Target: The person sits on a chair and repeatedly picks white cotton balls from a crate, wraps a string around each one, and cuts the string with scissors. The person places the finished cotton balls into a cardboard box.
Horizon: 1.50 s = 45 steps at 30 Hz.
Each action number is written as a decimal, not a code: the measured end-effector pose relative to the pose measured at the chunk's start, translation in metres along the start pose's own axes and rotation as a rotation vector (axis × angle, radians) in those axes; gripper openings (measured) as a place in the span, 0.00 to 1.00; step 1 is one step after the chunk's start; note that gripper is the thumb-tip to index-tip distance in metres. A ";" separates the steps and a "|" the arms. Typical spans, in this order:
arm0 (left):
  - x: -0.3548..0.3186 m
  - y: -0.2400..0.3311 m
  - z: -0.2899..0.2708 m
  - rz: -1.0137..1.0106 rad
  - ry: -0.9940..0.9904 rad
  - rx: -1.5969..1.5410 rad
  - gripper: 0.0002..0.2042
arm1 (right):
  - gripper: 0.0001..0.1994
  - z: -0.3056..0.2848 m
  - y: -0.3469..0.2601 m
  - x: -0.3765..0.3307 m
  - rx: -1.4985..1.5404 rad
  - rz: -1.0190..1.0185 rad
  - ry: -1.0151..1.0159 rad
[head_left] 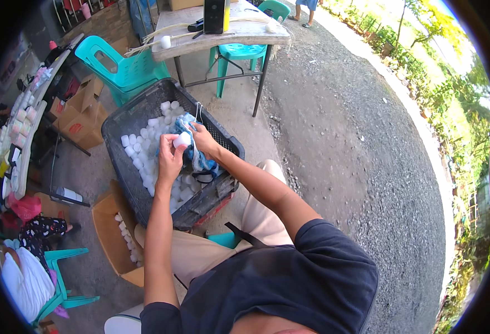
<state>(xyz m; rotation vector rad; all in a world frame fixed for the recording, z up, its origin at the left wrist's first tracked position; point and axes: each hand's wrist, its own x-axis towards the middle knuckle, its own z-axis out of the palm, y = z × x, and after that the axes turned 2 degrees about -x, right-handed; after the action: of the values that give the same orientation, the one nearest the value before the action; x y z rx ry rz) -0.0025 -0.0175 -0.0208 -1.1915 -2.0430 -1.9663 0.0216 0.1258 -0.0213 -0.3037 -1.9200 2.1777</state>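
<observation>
Over dark crate (123,119) — both hands, left hand (168,158), right hand (200,135), small white pink-capped container (181,140)

Both hands meet over the dark plastic crate (123,119), the left hand (168,158) and right hand (200,135) closed together round a small white jar (181,140); beneath the grip lie loose white jars (144,150) and a blue cloth (203,158), leaving little bare floor in the crate. Beyond the grip the way is barred by a teal chair (128,69) and a table (222,36). To its right the gravel ground (356,145) lies open, while to its left and nearer the body sits a cardboard box (108,234).
</observation>
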 end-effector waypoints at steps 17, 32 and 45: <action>0.011 -0.007 -0.097 -0.052 0.649 -1.489 0.23 | 0.12 0.005 -0.057 0.034 -0.966 -0.729 -0.171; 0.019 0.015 -0.082 -0.207 0.376 -1.412 0.19 | 0.07 0.086 0.057 -0.008 -1.309 -0.750 -1.200; 0.015 -0.002 -0.079 -0.370 0.298 -1.069 0.12 | 0.05 0.027 -0.086 -0.032 -0.618 -0.542 -0.170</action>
<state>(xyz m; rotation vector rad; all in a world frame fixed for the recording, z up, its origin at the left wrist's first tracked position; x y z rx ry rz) -0.0492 -0.0794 0.0000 -0.4783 -1.0527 -3.3203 0.0464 0.1011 0.0680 0.2932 -2.3774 1.2789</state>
